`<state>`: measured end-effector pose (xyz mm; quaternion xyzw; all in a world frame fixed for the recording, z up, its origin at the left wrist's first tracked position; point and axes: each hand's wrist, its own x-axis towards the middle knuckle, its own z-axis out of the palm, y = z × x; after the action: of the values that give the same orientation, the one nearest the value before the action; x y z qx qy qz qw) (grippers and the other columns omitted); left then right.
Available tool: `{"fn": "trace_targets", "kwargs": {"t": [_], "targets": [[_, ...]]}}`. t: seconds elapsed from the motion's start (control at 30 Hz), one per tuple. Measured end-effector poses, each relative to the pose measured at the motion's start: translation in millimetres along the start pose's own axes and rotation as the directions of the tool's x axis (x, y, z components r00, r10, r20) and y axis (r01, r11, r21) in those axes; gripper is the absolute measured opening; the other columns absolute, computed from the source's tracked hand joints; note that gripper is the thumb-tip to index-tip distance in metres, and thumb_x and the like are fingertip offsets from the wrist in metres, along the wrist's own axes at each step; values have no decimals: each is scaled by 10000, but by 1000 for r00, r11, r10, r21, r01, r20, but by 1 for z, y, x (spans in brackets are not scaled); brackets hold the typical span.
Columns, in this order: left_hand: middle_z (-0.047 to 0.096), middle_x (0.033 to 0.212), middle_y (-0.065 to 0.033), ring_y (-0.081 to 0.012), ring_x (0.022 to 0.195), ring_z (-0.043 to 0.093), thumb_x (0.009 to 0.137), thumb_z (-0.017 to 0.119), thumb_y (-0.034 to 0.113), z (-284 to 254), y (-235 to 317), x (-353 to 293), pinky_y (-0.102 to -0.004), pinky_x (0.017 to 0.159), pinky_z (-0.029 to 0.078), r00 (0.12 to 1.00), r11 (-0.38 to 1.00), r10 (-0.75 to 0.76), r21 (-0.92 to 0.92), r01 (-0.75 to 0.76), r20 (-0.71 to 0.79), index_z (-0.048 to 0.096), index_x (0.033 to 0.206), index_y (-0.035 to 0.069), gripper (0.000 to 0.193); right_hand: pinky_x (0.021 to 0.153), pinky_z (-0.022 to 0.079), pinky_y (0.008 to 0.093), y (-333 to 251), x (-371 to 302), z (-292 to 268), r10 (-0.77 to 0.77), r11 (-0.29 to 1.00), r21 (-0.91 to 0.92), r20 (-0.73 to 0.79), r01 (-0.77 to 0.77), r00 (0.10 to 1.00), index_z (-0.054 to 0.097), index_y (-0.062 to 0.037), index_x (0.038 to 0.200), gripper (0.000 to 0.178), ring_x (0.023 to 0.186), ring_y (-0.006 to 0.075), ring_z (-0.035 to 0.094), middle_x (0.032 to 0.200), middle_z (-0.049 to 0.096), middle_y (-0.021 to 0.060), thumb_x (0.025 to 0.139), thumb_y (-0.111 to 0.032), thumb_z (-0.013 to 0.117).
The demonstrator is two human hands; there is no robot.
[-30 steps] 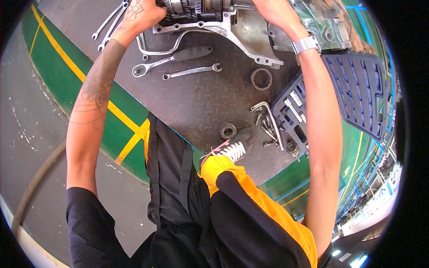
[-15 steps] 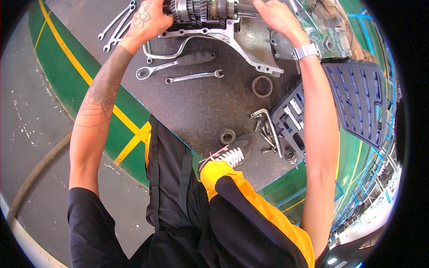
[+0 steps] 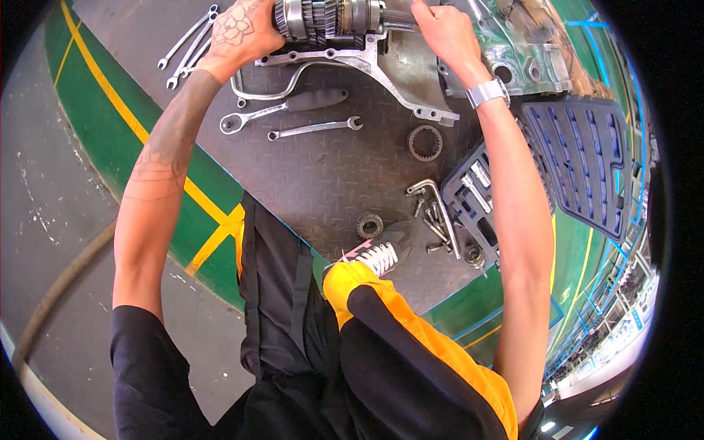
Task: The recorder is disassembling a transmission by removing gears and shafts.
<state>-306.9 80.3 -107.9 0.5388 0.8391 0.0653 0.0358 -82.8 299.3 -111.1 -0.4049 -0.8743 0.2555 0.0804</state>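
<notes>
**Both hands on gear shaft, top of frame**

While the person crouches over the dark tread-plate floor (image 3: 323,176), both hands work a gear cluster shaft (image 3: 330,16) at top centre of the frame, lying across a grey alu. bracket (image 3: 367,62). Left hand (image 3: 242,33) is wrapped tight round the shaft's left end, fingers closed on the gears. Right hand (image 3: 440,33) is closed on the splined right end, next to the engine case (image 3: 528,51) at upper right. Shaft looks steel: heavy, stiff, prob. oily and slick, teeth sharp-edged; best held at both ends as here, not by the gear teeth. Below lie a ratchet wrench (image 3: 286,110), a combination spanner (image 3: 315,130), a toothed ring (image 3: 424,141) and, mid-right, an open blue tool case (image 3: 587,161).
</notes>
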Motion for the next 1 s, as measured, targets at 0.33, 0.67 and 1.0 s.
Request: {"fn": "trace_targets", "kwargs": {"t": [0.33, 0.67, 1.0], "targets": [[741, 862, -224, -405, 838, 727, 688, 782, 264, 3, -20, -16, -459, 826, 594, 996, 999, 42, 31, -39, -85, 761, 983, 25, 381, 600, 513, 490, -23, 0, -13, -83, 993, 81, -4, 83, 997, 681, 86, 720, 559, 593, 372, 691, 598, 608, 269, 964, -407, 579], [733, 826, -231, -398, 807, 735, 706, 796, 300, -1, 3, -16, -441, 779, 598, 999, 995, -25, -100, 21, -33, 758, 904, -1, 362, 512, 450, 369, -35, -5, -46, 41, 976, 211, 85, -58, 996, 682, 12, 687, 492, 475, 151, 557, 532, 594, 62, 974, -384, 629], [720, 870, -248, -440, 864, 701, 679, 800, 228, -22, 5, -14, -477, 797, 567, 1000, 991, -16, -134, 16, 6, 744, 928, -10, 349, 547, 451, 370, -22, -11, -55, -73, 993, 97, 85, 64, 994, 708, 20, 763, 482, 525, 152, 577, 571, 601, 80, 973, -405, 623]]}}
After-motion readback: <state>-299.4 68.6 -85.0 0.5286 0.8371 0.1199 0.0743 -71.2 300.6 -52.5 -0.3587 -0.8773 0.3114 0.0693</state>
